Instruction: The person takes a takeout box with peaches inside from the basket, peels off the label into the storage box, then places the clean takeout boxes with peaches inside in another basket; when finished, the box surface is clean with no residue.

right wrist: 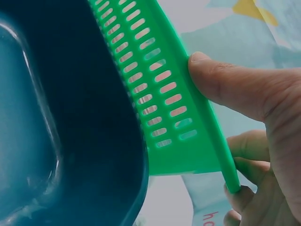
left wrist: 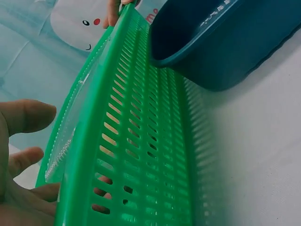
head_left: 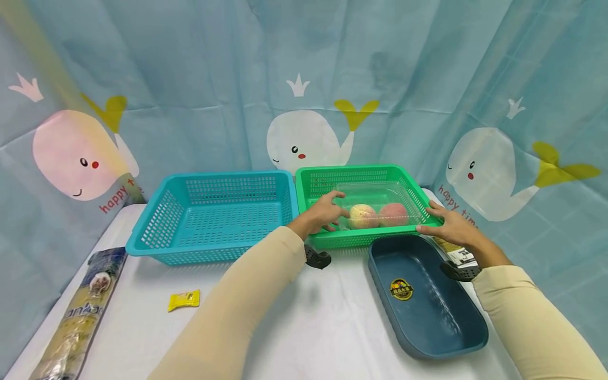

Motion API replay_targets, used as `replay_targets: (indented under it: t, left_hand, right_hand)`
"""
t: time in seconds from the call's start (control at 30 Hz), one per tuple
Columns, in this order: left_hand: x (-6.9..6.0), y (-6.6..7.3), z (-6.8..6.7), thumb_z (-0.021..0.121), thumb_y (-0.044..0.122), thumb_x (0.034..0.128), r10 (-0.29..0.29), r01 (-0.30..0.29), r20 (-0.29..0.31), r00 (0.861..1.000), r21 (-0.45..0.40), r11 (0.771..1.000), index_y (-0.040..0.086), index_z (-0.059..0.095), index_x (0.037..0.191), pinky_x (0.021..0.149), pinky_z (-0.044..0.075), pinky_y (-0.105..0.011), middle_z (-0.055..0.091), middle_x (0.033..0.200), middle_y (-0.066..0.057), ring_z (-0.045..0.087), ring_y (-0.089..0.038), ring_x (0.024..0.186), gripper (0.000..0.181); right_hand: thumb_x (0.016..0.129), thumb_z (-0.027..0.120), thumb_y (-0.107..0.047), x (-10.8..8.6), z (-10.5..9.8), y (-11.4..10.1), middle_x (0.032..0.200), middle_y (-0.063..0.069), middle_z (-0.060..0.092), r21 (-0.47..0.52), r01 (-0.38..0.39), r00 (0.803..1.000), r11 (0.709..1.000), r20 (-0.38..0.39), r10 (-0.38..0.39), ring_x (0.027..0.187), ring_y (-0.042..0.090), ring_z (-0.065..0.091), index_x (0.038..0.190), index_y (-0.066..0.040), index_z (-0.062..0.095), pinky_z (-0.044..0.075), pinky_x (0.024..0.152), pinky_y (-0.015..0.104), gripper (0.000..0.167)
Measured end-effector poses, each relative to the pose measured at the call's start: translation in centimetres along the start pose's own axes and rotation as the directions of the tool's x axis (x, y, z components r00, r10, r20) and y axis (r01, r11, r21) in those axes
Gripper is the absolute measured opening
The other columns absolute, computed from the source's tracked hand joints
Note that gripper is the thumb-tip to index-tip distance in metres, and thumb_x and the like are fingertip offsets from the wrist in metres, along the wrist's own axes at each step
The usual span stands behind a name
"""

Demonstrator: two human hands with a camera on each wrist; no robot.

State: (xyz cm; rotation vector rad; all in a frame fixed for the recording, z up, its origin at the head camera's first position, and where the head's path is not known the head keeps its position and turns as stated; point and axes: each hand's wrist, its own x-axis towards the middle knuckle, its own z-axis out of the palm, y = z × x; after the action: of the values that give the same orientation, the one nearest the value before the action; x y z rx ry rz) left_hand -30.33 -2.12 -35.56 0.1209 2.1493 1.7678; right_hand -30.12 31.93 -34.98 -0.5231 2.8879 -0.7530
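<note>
A green plastic basket stands at the back, right of centre. In it is a clear plastic container, with a yellowish peach and a redder peach seen at it. Over the basket's front left rim reaches my left hand, fingers loosely spread beside the container; some of its fingers show through the slots in the left wrist view. At the front right corner, my right hand grips the basket's rim, thumb on the front and fingers round the side.
Left of the green basket stands a blue basket. A dark blue tub sits close in front of the green one. On the white table lie a yellow wrapped packet and a long printed package. Another package lies partly hidden under the right wrist.
</note>
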Motion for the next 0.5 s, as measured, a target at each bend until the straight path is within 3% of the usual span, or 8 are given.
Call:
replay_targets:
  t: [0.13,0.27,0.4,0.5]
  left_hand:
    - [-0.4,0.5,0.0,0.065,0.018,0.0929,0.005,-0.004,-0.017,1.000,0.042,0.999,0.025,0.032,0.149,0.077,0.054,-0.048,0.039,0.144,-0.016,0.049,-0.041,0.120,0.066]
    - [-1.5,1.6,-0.5,0.066,0.022,0.0920,0.076,-0.068,-0.050,0.996,0.152,0.986,0.024,0.032,0.150,0.087,0.049,-0.053,0.031,0.151,-0.016,0.041,-0.035,0.128,0.068]
    - [-3.3,3.2,-2.1,0.067,0.025,0.0916,0.180,-0.150,-0.080,0.980,0.290,0.945,0.022,0.031,0.151,0.097,0.042,-0.052,0.029,0.153,-0.011,0.033,-0.031,0.136,0.070]
    - [-5.2,4.5,-3.9,0.066,0.031,0.0918,0.225,-0.167,-0.109,0.968,0.387,0.907,0.025,0.029,0.152,0.100,0.039,-0.051,0.028,0.154,-0.006,0.030,-0.030,0.137,0.071]
  right_hand:
    - [0.087,0.067,-0.043,-0.1,-0.2,-0.1,0.154,0.028,0.013,-0.011,0.005,1.000,1.000,0.001,-0.005,0.134,0.056,0.016,0.144,0.013,0.028,0.024,0.101,0.069,0.090]
    - [0.087,0.068,-0.041,-0.5,-0.8,-0.6,0.153,0.032,0.010,0.001,0.008,1.000,1.000,-0.019,-0.008,0.134,0.058,0.014,0.145,0.013,0.025,0.022,0.099,0.072,0.090]
    - [0.089,0.066,-0.040,-1.0,-2.1,-2.1,0.155,0.030,0.007,-0.004,0.031,0.998,1.000,-0.057,-0.031,0.135,0.056,0.011,0.147,0.010,0.024,0.020,0.099,0.073,0.088]
    - [0.091,0.064,-0.040,-1.4,-3.4,-4.0,0.156,0.026,0.006,-0.035,0.055,0.995,0.998,-0.086,-0.057,0.135,0.055,0.014,0.148,0.007,0.025,0.021,0.099,0.073,0.084]
